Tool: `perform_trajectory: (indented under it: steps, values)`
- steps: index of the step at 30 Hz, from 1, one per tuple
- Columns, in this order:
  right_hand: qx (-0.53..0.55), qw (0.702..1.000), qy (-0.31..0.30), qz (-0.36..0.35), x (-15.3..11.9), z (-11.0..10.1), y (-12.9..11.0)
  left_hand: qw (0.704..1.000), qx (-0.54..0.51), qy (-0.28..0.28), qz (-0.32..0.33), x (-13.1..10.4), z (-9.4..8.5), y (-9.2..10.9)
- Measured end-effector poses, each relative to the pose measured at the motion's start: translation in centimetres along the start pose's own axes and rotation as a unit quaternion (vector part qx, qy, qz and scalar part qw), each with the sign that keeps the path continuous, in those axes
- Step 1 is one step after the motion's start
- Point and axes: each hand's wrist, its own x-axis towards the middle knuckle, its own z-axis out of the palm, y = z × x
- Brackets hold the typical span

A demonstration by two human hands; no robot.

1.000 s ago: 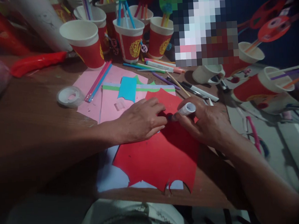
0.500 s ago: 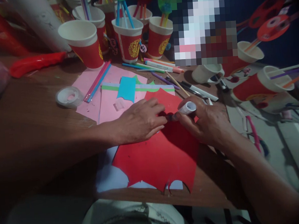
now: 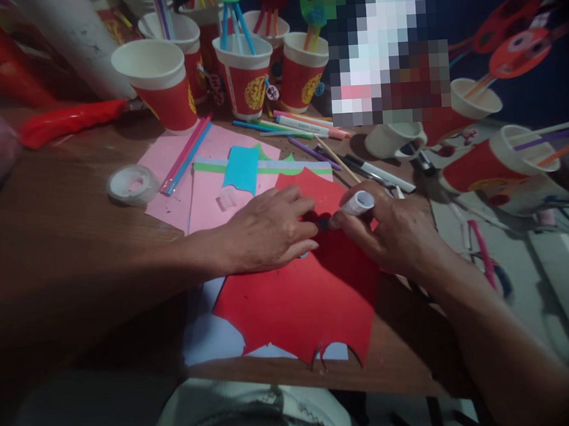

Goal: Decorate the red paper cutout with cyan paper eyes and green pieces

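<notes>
My right hand [image 3: 391, 222] grips a white marker pen [image 3: 360, 202] with its tip pointing down and left. The tip is close to the fingers of my left hand [image 3: 271, 233], which are curled and pressed together over a red sheet of paper [image 3: 294, 302] with cut-out edges. A sliver of something blue [image 3: 304, 255] peeks out under the left fingers; most of it is hidden. Beneath the red sheet lie pink paper [image 3: 212, 211] and white paper [image 3: 210, 339]. A blue paper piece [image 3: 241, 167] rests beyond my left hand.
A tape roll [image 3: 132, 184] lies left of the pink paper. Red paper cups [image 3: 159, 92] with sticks stand along the back. Several pens [image 3: 308, 127], a wooden stick [image 3: 336, 158] and a white mug [image 3: 396, 140] are beyond my right hand. Pink-handled scissors [image 3: 482, 255] lie at the right.
Both hands stay nearly in place. The left fingers have shifted slightly right, and a bit more blue shows beneath them. The marker has moved only a little.
</notes>
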Motion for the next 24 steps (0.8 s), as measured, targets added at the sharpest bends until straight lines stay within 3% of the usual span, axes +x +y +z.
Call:
perform_trajectory:
  steps: [15, 19, 24]
  values:
    - [0.026, 0.999, 0.001, 0.032, 0.16, -0.1, 0.25, 1.0, -0.002, -0.001, 0.004, 0.06, -0.1, 0.1]
    - [0.107, 0.993, -0.014, 0.052, 0.3, -0.32, 0.51, 1.0, 0.008, -0.002, 0.006, 0.05, -0.05, 0.1]
    - [0.202, 0.974, 0.022, 0.103, 0.37, -0.97, 0.88, 1.0, 0.007, -0.002, 0.011, -0.02, 0.1, -0.06]
